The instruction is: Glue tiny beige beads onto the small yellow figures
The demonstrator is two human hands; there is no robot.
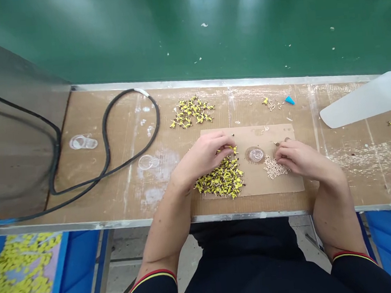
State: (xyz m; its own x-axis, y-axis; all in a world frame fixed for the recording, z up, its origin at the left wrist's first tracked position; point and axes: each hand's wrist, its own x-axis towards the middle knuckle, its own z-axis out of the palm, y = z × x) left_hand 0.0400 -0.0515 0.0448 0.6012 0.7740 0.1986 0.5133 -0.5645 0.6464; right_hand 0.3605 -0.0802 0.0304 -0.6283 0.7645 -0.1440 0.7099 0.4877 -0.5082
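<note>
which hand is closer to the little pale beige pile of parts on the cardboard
Right. The right hand rests at the beige pile, fingers touching its right edge. The left hand is well left of it, on the yellow pile.

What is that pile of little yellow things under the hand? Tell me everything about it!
The yellow pile is a loose heap of many tiny bright yellow pieces with dark brown bits mixed in, plastic by the look of them. It lies flat on the left part of a brown cardboard sheet on the bench. The left hand rests on its top edge, fingers curled among the pieces. What each piece is shaped like is too small to tell.
</note>
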